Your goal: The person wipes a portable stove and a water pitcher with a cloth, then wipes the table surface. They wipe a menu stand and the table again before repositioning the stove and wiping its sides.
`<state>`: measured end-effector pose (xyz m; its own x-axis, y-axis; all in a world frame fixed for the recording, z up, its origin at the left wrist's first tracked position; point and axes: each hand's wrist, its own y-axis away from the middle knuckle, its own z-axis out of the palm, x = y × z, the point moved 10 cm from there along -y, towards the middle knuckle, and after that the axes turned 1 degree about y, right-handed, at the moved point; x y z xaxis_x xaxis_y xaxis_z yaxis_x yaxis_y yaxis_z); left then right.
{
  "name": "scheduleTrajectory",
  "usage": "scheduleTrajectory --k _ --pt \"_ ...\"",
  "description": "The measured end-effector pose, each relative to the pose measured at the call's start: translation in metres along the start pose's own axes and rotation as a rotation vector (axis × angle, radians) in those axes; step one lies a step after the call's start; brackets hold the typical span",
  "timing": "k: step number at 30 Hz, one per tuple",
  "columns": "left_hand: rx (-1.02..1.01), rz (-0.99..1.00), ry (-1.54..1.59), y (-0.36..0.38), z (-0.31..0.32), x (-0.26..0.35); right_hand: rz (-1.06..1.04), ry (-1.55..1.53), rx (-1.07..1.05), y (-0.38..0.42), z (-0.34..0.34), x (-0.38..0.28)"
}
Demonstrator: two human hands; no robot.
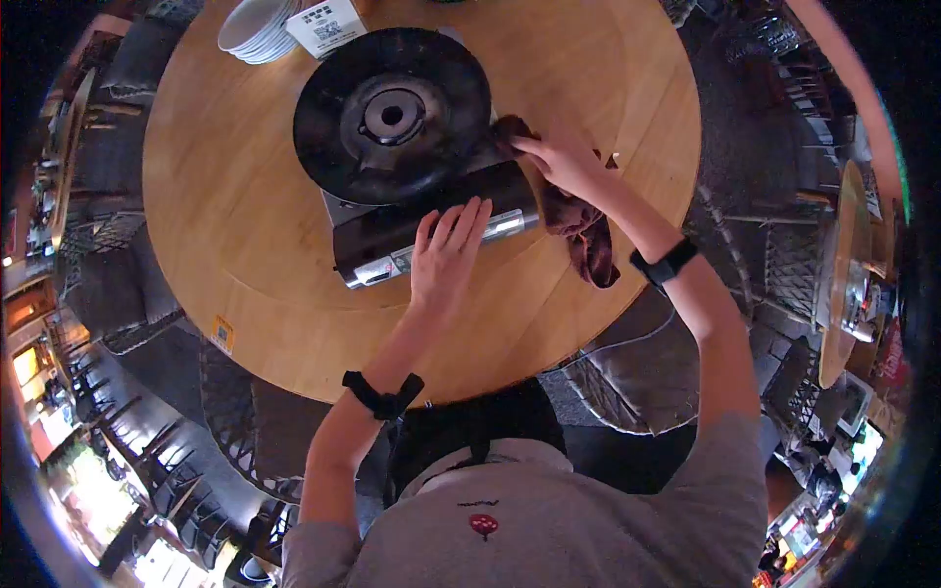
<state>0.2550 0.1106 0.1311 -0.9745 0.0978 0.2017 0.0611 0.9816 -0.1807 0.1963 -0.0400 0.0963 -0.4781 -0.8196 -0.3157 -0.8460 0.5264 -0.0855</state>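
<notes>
A portable gas stove (pixel 382 233) with a round black top plate (pixel 333 127) sits on the round wooden table. My left hand (pixel 446 255) lies with its fingers stretched out on the stove's dark front housing, near a silver label. At the stove's right side, my right hand (pixel 564 162) grips a dark red-brown cloth (pixel 591 245). One bunched part of the cloth is under my fingertips by the plate's edge, and the rest hangs loosely down over the tabletop. My right fingertips are partly hidden by the cloth.
A stack of white plates (pixel 257 31) and a white card with a QR code (pixel 327 27) stand behind the stove. The wooden table (pixel 235 265) carries a small yellow sticker (pixel 222 334) near its edge. Cushioned chairs (pixel 637 377) surround it.
</notes>
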Motion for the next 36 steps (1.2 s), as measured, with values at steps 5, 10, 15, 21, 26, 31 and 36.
scheduleTrajectory --k 5,10,15,21,26,31,36 --pt "0.21 -0.17 0.167 0.029 -0.051 -0.027 0.067 -0.102 -0.089 0.021 -0.015 -0.004" --pt "0.377 -0.562 0.164 0.098 -0.072 -0.113 0.09 -0.023 -0.391 -0.003 -0.005 -0.039" --pt "0.365 -0.562 0.178 0.116 -0.066 -0.133 -0.067 0.023 -0.235 -0.012 -0.004 -0.061" --pt "0.338 -0.593 0.244 0.1 -0.058 -0.133 -0.035 -0.044 -0.22 -0.015 0.001 -0.058" --pt "0.387 -0.587 0.261 0.102 -0.073 -0.143 0.056 0.066 -0.324 -0.006 -0.003 -0.042" --pt "0.392 -0.662 0.406 0.12 -0.064 -0.163 -0.069 0.189 -0.119 -0.007 -0.015 -0.077" --pt "0.337 -0.666 0.598 0.137 -0.068 -0.172 0.083 0.147 -0.057 0.026 -0.044 -0.055"
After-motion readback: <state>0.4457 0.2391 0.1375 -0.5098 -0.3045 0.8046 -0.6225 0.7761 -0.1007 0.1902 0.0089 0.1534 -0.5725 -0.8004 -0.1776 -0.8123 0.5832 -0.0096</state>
